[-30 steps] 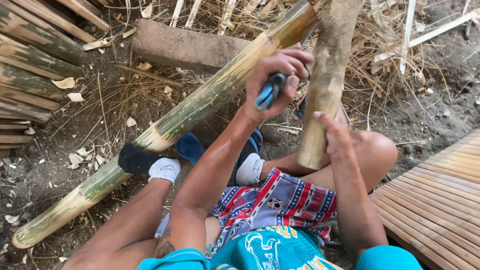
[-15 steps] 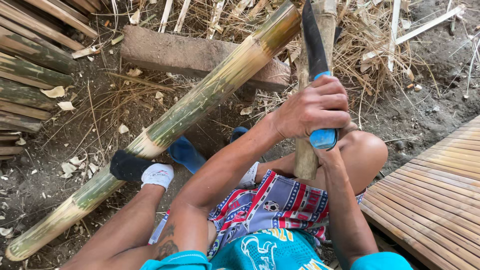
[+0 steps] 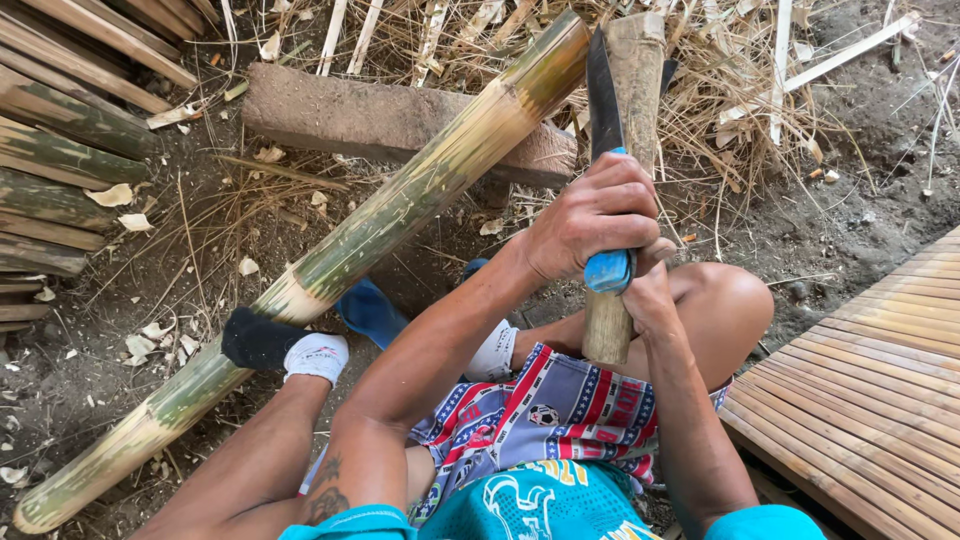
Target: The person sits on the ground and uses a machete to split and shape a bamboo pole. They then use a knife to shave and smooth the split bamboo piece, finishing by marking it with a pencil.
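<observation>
Stacked split bamboo slats (image 3: 60, 170) lie at far left. A long green bamboo pole (image 3: 330, 265) runs diagonally from lower left to upper centre, resting on a brown block (image 3: 390, 120). The left hand (image 3: 595, 215) has its fingers wrapped tight round the blue handle of a machete (image 3: 603, 110), blade pointing up. The right hand (image 3: 650, 290) grips an upright bamboo piece (image 3: 635, 75) just beside the blade. A woven bamboo mat (image 3: 870, 390) lies at right.

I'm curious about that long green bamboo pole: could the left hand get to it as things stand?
Probably yes. The bamboo pole lies just left of the left hand with nothing between, but the fingers are wrapped round the blue-handled knife.
</observation>
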